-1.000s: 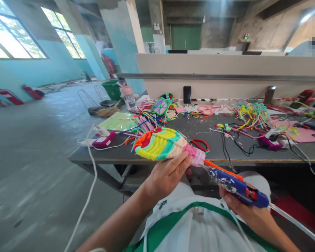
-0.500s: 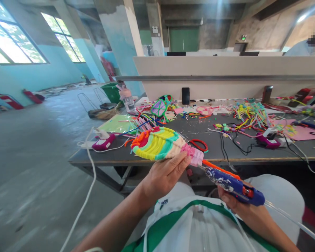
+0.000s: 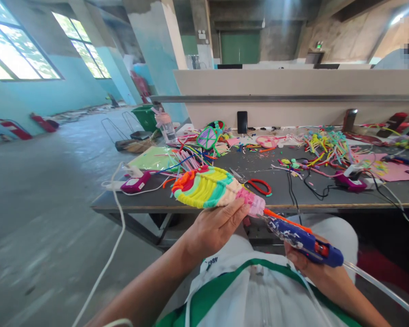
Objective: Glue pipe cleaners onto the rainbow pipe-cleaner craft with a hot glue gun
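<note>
My left hand [image 3: 218, 225] is closed on a colourful pipe-cleaner craft [image 3: 204, 188], striped red, yellow, turquoise and cream with a narrow pink end. The thumb is hidden beneath it. My right hand [image 3: 308, 263] grips a blue hot glue gun [image 3: 301, 240] with white residue on its barrel and a clear glue stick [image 3: 381, 284] sticking out the back. The gun's nozzle is right at the pink end of the craft. An orange pipe cleaner [image 3: 286, 219] runs along the top of the gun from that end. Behind the craft lie red-handled scissors [image 3: 259, 186].
On the dark table [image 3: 279, 195] lie a heap of pipe cleaners [image 3: 327, 145], purple power strips [image 3: 135, 181] and a green sheet [image 3: 153, 158]. A bottle [image 3: 166, 127] stands back left; a phone [image 3: 241, 122] leans on the divider. A white cable [image 3: 117, 227] hangs at left. Another person sits beyond.
My right leg has shifted inward to the left. The craft and glue gun stay almost in place, moving only very slightly within the picture.
</note>
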Demonstrator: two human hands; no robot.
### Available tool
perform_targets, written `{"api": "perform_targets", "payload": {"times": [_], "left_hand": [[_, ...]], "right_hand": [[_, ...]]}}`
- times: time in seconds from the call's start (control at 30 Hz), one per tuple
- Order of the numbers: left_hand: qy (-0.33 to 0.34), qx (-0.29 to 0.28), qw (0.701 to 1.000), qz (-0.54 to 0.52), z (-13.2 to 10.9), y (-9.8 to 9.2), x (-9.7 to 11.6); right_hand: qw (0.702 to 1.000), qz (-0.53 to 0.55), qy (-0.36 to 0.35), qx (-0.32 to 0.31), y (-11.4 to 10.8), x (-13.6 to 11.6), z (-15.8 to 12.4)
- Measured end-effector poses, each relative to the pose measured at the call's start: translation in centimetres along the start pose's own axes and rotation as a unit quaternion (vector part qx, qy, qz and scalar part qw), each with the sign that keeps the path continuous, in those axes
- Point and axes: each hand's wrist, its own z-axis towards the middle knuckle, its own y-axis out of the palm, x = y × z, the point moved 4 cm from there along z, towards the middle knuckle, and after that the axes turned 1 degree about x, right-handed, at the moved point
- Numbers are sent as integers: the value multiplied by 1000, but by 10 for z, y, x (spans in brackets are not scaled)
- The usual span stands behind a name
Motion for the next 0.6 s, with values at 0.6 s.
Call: {"api": "perform_targets", "payload": {"times": [0.6], "left_hand": [[28, 6, 1000, -9, -5, 4, 5]], "right_hand": [[999, 19, 51, 4, -9, 6, -14]]}}
